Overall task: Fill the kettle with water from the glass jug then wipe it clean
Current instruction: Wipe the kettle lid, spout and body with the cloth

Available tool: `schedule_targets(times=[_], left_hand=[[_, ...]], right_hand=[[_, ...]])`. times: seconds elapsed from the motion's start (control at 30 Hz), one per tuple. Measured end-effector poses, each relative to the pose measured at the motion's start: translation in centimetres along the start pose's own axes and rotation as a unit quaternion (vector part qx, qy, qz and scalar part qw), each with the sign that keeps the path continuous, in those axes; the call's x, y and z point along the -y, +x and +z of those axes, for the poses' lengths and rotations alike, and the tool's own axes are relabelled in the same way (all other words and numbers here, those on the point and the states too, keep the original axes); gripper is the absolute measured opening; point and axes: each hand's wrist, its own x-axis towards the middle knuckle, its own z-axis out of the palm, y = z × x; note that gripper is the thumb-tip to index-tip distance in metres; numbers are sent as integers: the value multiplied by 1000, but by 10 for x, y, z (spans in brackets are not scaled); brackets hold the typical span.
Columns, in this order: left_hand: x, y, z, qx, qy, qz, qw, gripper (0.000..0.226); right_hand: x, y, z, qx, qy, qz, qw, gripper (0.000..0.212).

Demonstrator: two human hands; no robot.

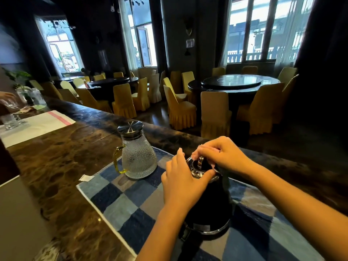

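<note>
A black kettle [207,208] with a chrome lid stands on a blue checked mat [120,200] on the counter. My left hand [180,183] wraps the kettle's upper left side, thumb resting on the lid rim. My right hand [222,153] is over the top, fingers curled around the lid knob. To the left, a textured glass jug [138,159] with a yellow-green handle and a steel lid stands upright on the mat, holding water. No hand touches the jug.
A brown marble counter [62,157] runs left. On it lie a small paper scrap [86,178], a white cloth with a red stripe [37,125] and glasses [11,121]. Another person's hand [6,95] is at far left. Yellow-covered chairs and round tables fill the room beyond.
</note>
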Motion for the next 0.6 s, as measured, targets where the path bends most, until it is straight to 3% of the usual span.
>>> schedule_targets(times=[0.17,0.23,0.43,0.6], left_hand=[[1,2,0,12,19,16,1000,66],[1,3,0,22,0,12,1000,58],[7,6,0,31,-83,6,996,47],[6,2,0,23,-100,17,995,45]], right_hand=[[-19,-31,32,-245,15,5,969,17],[-20,-51,44,-301,-12,-12,954,27],[-13,-82,60,-239,-145,-145,949,34],[-15,-77,53,-300,-117,-88,943,29]])
